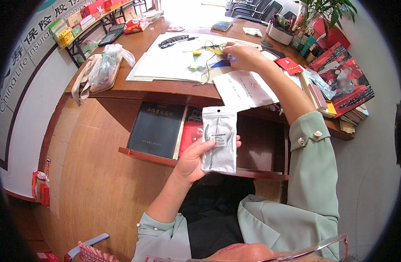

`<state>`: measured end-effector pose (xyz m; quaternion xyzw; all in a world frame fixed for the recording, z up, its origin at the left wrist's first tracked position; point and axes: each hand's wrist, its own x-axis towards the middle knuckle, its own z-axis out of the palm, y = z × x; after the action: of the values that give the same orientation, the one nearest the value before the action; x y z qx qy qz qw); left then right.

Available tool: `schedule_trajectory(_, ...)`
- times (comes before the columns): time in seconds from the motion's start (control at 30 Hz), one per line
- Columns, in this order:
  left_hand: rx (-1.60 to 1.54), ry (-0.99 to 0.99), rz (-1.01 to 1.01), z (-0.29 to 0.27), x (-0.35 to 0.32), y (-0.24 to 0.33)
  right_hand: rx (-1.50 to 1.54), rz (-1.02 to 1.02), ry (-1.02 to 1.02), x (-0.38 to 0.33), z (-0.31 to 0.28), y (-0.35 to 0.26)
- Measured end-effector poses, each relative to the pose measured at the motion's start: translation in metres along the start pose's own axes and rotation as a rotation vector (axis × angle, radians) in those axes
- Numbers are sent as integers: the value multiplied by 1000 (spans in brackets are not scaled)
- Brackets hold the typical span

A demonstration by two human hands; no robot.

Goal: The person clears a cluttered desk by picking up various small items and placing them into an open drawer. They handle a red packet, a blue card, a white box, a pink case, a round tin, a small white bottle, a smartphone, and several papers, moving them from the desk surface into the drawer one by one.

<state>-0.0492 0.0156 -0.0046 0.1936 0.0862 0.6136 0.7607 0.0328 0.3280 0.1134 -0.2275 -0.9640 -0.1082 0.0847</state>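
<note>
My left hand grips a silver resealable pouch with a white printed label, held upright above the open desk drawer. The thumb lies across its front. My right arm stretches out over the desktop, where my right hand is curled down among small loose items. Beside its fingers are a yellow piece, a dark blue flat piece and a thin dark cord. Whatever the right fingertips pinch is too small to make out.
A black notebook and a red item lie in the drawer. White sheets overhang the desk edge. A beige bag sits at the left corner. Books and a red picture board crowd the right, below a plant.
</note>
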Motion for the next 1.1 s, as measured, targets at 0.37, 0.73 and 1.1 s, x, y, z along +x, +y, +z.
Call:
schedule_trajectory(0.37, 42, 33, 6, -2, 2, -1, 474, 146, -76, -11, -32, 38)
schedule_trajectory(0.73, 60, 42, 16, -4, 3, -2, 499, 243, -130, -59, -26, 34)
schedule_trajectory(1.1, 70, 29, 32, -4, 2, -2, -18, 139, -136, -76, -36, -11)
